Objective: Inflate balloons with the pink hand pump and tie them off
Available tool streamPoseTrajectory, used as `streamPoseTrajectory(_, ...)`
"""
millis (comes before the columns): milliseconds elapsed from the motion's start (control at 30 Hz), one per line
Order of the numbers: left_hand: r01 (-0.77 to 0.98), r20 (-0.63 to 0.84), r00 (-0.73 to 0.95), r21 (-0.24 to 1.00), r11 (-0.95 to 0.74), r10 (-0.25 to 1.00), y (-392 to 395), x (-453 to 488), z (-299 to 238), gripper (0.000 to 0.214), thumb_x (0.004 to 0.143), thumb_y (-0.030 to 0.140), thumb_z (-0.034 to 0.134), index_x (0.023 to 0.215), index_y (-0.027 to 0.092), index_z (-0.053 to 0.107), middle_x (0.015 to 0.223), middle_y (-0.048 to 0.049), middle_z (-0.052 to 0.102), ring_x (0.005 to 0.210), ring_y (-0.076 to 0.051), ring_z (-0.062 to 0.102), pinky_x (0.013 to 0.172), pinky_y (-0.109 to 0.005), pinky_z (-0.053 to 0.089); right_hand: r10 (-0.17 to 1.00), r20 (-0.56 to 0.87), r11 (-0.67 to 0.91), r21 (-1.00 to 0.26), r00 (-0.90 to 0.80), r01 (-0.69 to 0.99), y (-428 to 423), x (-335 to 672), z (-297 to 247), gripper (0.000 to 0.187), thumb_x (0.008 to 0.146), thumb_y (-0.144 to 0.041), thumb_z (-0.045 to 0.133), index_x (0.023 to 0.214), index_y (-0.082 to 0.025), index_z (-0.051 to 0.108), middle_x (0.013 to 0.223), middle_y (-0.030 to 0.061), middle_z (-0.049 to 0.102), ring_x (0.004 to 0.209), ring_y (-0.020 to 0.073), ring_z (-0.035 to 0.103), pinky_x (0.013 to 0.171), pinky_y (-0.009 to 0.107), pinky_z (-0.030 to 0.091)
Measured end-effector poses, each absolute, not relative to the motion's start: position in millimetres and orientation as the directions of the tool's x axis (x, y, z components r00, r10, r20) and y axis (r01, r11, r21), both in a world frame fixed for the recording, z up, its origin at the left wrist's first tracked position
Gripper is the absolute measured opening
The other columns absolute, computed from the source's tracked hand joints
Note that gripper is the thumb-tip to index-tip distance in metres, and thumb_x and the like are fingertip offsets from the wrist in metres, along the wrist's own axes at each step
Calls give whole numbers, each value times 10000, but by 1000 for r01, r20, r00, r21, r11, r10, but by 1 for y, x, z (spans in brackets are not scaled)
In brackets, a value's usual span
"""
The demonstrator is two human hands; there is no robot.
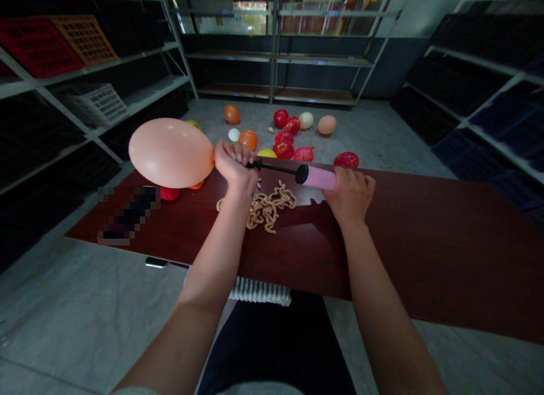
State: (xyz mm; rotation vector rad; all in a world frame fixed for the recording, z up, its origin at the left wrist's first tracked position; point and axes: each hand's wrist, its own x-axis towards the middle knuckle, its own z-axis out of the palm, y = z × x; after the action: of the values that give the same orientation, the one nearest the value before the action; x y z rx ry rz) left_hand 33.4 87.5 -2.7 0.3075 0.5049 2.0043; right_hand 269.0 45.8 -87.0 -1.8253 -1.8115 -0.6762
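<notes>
A large peach balloon, inflated, points left from my left hand. That hand is closed around the balloon's neck and the black end of a hand pump, whose nozzle is hidden in the fingers. My right hand grips the pump's pink barrel at its right end. Between the hands the black rod shows, pulled out of the barrel. Below, tan uninflated long balloons lie in a tangled heap on the dark red-brown table.
Red balloons lie on the table under the peach one, near a pixelated dark object. Beyond the table, several inflated balloons rest on the concrete floor. Shelves with crates stand around.
</notes>
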Motion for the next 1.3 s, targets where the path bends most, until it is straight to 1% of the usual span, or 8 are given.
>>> streamPoseTrajectory(233,-777,22,-462,471,-417,886,82,28,3,482,990,236,362,542,199,188,458,58,161,345,-77,163,386,-241,189,731,679,-57,-32,63,998,44,284,-86,293,859,-322,523,1101,-180,608,984,118,660,927,280,531,875,418,310)
streamPoseTrajectory(333,-761,44,-480,475,-441,876,79,29,5,479,984,228,369,540,202,192,463,52,159,355,-86,152,388,-255,189,745,664,-38,-60,69,997,44,279,-88,301,837,-321,547,1093,-174,603,967,119,655,905,279,533,848,416,333)
streamPoseTrajectory(467,-748,27,-502,489,-450,864,78,30,6,471,990,240,374,551,197,210,472,53,159,361,-84,155,393,-250,186,777,626,-29,-62,62,998,43,274,-87,292,820,-321,563,1065,-166,598,955,123,650,890,279,530,805,407,333)
streamPoseTrajectory(667,-759,34,-511,451,-470,859,78,29,5,461,995,229,361,557,194,223,478,57,166,355,-71,166,389,-236,177,787,611,-65,-59,88,996,39,269,-80,269,813,-319,573,1038,-174,594,962,121,655,903,283,531,786,399,317)
streamPoseTrajectory(900,-748,97,-475,479,-460,874,75,44,2,502,1015,301,370,544,195,233,463,58,170,351,-74,160,371,-233,175,839,544,26,-48,4,999,33,245,-78,266,794,-316,603,1020,-179,577,967,116,665,915,284,541,775,377,301)
streamPoseTrajectory(1033,-752,68,-427,527,-396,902,72,63,-6,523,1020,350,381,539,200,243,447,57,171,339,-73,183,357,-224,190,844,535,84,-54,-42,995,30,232,-78,240,797,-347,616,972,-186,580,936,110,675,893,280,557,754,360,292)
streamPoseTrajectory(1167,-762,99,-368,537,-361,924,73,77,-16,531,1022,398,375,541,206,255,440,55,193,330,-77,216,350,-218,219,836,542,145,-62,-89,987,28,224,-79,269,803,-406,618,952,-184,590,896,105,682,857,272,575,723,347,282)
streamPoseTrajectory(1300,-773,120,-346,525,-356,930,75,78,-20,525,1014,372,394,536,208,252,437,54,206,330,-80,228,353,-221,231,827,552,168,-63,-106,984,30,222,-81,292,806,-416,607,971,-176,609,902,106,694,847,265,588,721,344,282)
